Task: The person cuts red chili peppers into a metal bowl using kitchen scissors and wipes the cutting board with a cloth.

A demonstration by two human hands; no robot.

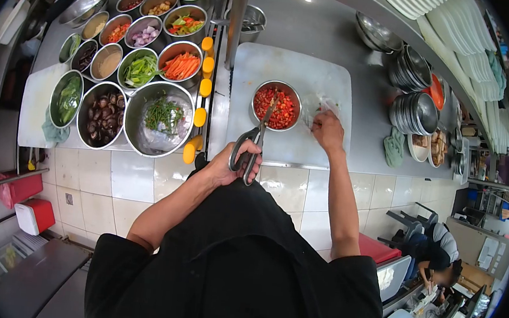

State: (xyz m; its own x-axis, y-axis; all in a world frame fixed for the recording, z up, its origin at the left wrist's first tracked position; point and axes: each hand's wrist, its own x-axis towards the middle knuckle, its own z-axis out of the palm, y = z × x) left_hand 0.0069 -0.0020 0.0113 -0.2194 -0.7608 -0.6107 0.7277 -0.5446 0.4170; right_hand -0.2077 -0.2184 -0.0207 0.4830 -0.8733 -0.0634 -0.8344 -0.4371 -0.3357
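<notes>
In my left hand (233, 160) is a pair of scissors (261, 136), my fingers through the dark handles and the blades reaching into a metal bowl (300, 115). Chopped red chilies (283, 111) fill much of this bowl, which stands on a white cutting board (251, 60). My right hand (328, 131) is at the board's right side, its fingers closed on a crumpled clear plastic bag (328, 105). Some reddish bits show in the bag. The fingertips are partly hidden, and whether the scissors' blades are fully together is hard to see.
On the left stand several metal containers of cut food, including carrot strips (180, 66) and mushrooms (105, 117). Yellow-capped bottles (199, 117) line the board's left. Stacked metal bowls (415, 113) and a green cloth (394, 147) lie right. A person (438, 256) is at lower right.
</notes>
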